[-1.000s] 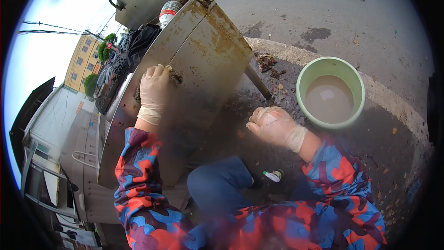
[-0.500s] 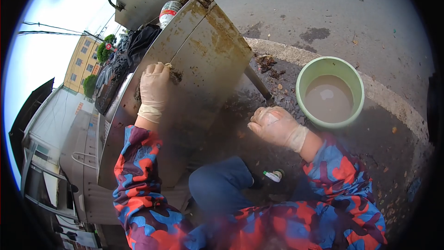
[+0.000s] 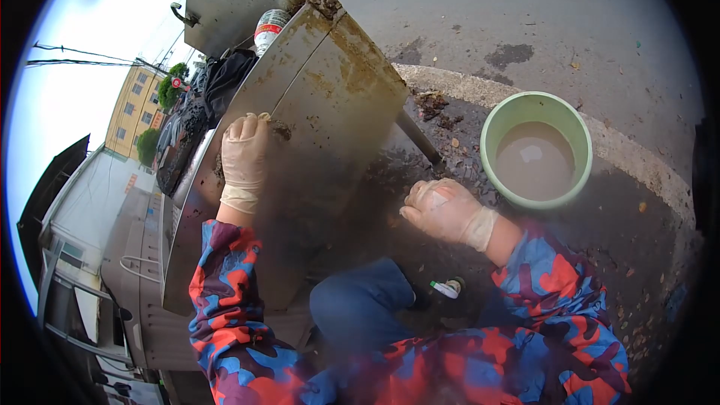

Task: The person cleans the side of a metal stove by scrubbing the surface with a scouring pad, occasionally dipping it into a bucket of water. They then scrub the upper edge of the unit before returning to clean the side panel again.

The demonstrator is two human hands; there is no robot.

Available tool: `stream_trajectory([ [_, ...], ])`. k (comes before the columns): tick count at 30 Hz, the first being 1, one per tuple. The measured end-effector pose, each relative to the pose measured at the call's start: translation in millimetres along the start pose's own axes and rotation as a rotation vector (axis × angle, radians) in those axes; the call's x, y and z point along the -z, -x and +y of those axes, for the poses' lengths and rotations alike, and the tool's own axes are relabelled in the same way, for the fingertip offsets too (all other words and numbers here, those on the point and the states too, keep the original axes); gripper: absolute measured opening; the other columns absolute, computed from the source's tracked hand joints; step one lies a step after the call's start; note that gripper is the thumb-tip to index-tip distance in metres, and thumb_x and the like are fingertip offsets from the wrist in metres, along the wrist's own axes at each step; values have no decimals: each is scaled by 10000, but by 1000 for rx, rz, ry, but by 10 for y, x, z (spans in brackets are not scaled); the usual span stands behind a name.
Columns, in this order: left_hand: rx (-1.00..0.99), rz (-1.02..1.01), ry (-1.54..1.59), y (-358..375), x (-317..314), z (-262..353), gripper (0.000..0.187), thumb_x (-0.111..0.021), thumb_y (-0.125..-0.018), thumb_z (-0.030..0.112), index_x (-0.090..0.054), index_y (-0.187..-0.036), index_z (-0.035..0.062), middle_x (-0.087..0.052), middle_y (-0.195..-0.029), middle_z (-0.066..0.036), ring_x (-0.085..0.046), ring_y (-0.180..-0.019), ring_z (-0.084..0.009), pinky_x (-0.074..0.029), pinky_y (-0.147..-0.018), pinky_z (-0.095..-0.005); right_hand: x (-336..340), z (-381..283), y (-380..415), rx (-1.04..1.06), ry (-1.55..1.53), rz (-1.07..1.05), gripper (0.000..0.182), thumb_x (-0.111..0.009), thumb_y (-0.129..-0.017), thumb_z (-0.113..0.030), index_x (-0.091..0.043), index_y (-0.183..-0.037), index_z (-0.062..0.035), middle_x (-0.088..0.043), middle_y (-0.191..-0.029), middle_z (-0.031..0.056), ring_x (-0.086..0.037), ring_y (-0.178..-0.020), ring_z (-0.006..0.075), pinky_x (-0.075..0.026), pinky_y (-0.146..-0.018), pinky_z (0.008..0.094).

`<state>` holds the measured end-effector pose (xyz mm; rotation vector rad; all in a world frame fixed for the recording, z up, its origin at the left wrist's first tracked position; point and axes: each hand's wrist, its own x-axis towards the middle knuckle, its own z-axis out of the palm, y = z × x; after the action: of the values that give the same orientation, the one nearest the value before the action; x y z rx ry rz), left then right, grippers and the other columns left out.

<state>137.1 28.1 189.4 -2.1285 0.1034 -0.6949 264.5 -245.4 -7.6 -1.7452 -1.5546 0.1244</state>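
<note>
My left hand (image 3: 245, 151), in a pale, thin glove, is against the upright side of a grimy metal cabinet (image 3: 322, 97) with its fingers curled. A dark, tangled clump (image 3: 281, 130), like a wire scourer, pokes out by the fingertips; the hand covers the rest. My right hand (image 3: 442, 210), in a matching glove, is closed in the air, left of a green bucket (image 3: 495, 124) of murky water (image 3: 534, 169). Whatever its fingers enclose is hidden.
A bottle with a red-and-white label (image 3: 270, 30) and a black cloth or bag (image 3: 226, 84) lie on the cabinet. A metal leg (image 3: 417, 139) stands on wet ground near dark debris (image 3: 431, 105). A small white-and-green object (image 3: 448, 287) lies beside my knee (image 3: 360, 300).
The view has shifted slightly. My left hand sits slightly lower in view, and less of the dark clump shows beside it. My right hand stays closed in nearly the same place.
</note>
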Motion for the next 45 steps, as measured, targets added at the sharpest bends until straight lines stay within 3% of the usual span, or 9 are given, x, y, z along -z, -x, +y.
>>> stream_trajectory([
  [8,49,3,3,-956,-478,-113,250,-540,-788,105,-602,-1028,66,-586,-950,-61,-555,-910,-268,-454,-769,-382,-23,-12,-70,20,26,3,375,-510,-923,-340,-637,-767,-23,-631,-820,165,-624,-823,349,-498,-782,434],
  [17,1,-234,3,85,-280,420,166,-576,-801,125,-606,-955,73,-565,-943,-66,-559,-914,-253,-478,-764,-389,87,23,10,-6,48,-13,354,-523,-913,-340,-644,-741,-55,-626,-815,152,-624,-807,337,-500,-768,428],
  [20,-89,-202,-53,-232,-583,433,176,-552,-810,130,-592,-978,92,-566,-936,-60,-557,-923,-247,-476,-773,-376,50,12,23,9,29,4,362,-523,-914,-343,-648,-739,-52,-626,-811,147,-624,-808,333,-500,-769,428],
  [25,-8,-296,-34,-921,-959,607,162,-517,-821,126,-577,-971,131,-574,-979,-50,-558,-956,-246,-468,-772,-372,74,-110,78,-7,36,-20,359,-529,-912,-344,-661,-743,-56,-629,-817,142,-627,-815,328,-497,-780,425],
  [31,-126,-379,29,383,-598,912,267,-523,-830,133,-594,-1084,85,-592,-1040,-98,-561,-933,-254,-471,-766,-379,75,-57,130,32,70,-35,348,-542,-901,-345,-667,-734,-66,-626,-813,125,-631,-811,306,-494,-762,405],
  [33,-105,-568,133,947,-474,1028,305,-538,-812,119,-582,-1112,83,-574,-1066,-93,-542,-932,-259,-460,-782,-381,42,-14,134,24,69,-75,348,-545,-898,-348,-667,-736,-65,-624,-822,122,-630,-814,305,-492,-761,404],
  [35,-154,-469,169,1176,-384,1044,304,-532,-817,110,-583,-1114,69,-576,-1082,-116,-545,-941,-263,-467,-792,-387,53,-20,164,3,60,-39,347,-543,-900,-348,-668,-745,-64,-625,-828,125,-630,-815,308,-491,-765,410],
  [37,-120,-518,185,1035,-436,1041,299,-529,-822,108,-578,-1114,60,-575,-1072,-127,-548,-948,-273,-471,-798,-395,41,-9,182,9,55,-17,345,-540,-902,-348,-669,-760,-61,-625,-835,126,-630,-817,310,-490,-768,415],
  [45,-33,-325,71,-364,-1031,951,294,-520,-817,128,-575,-1103,94,-579,-1047,-65,-547,-994,-260,-454,-828,-390,7,14,141,37,89,39,332,-550,-892,-340,-650,-732,-67,-613,-795,128,-629,-794,311,-504,-748,403],
])
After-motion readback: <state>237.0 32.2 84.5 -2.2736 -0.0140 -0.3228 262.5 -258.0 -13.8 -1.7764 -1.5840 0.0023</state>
